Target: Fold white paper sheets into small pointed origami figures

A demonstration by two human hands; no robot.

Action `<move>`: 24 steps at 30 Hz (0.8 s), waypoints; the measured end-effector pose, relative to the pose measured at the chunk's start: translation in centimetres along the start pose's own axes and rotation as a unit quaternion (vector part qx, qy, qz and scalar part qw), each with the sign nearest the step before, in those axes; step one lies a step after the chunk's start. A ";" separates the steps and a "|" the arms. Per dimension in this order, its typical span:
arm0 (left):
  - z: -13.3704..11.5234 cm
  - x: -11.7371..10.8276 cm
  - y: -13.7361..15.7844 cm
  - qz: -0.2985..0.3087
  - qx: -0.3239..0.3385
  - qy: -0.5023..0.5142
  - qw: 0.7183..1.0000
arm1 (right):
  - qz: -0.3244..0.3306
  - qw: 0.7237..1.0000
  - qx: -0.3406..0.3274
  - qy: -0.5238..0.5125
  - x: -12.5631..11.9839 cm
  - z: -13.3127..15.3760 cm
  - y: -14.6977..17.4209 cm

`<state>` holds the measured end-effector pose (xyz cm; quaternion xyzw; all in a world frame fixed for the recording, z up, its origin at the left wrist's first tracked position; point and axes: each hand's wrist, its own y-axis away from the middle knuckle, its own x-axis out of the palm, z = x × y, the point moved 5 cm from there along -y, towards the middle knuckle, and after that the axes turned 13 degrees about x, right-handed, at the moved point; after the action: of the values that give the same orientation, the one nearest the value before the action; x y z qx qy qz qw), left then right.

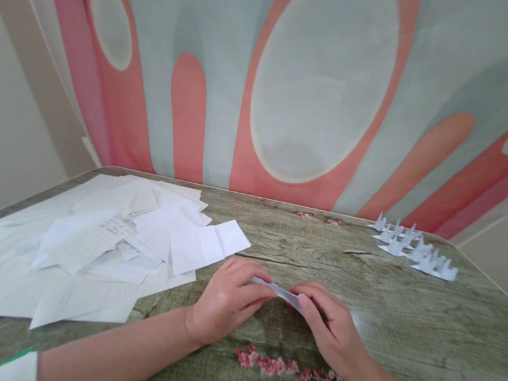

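Note:
A small folded piece of white paper (285,294) is stretched between my two hands, just above the middle of the table. My left hand (232,299) pinches its left end between thumb and fingers. At the other end, my right hand (332,323) grips it with the thumb on the near side and the fingers behind. The paper is seen nearly edge-on, so its full shape is hidden. A creased white sheet (231,238) lies just beyond my left hand, at the edge of the paper pile.
A wide, loose pile of white paper sheets (89,299) covers the table's left side. Several small folded paper figures (417,248) stand in rows at the far right. The wood-patterned table (447,334) meets a pink and grey patterned backdrop (320,86) at the back.

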<state>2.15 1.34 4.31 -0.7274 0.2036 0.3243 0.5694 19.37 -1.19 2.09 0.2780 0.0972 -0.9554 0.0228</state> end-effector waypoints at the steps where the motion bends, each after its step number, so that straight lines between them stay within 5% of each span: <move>1: -0.1 -0.1 -0.1 0.001 0.002 -0.005 1.000 | -0.001 1.000 0.000 0.001 0.0 0.1 0.0; 15: -0.1 0.3 0.1 0.038 0.002 -0.042 0.998 | -0.058 0.992 0.087 0.066 -0.2 -2.8 -0.6; 24: 0.1 2.2 0.6 0.164 0.007 -0.021 0.986 | -0.042 0.992 0.093 0.078 -0.1 -3.1 -0.7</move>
<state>3.25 1.48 2.37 -0.6730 0.3103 0.4276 0.5176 20.99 0.10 -0.28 0.3484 0.0209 -0.9357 -0.0510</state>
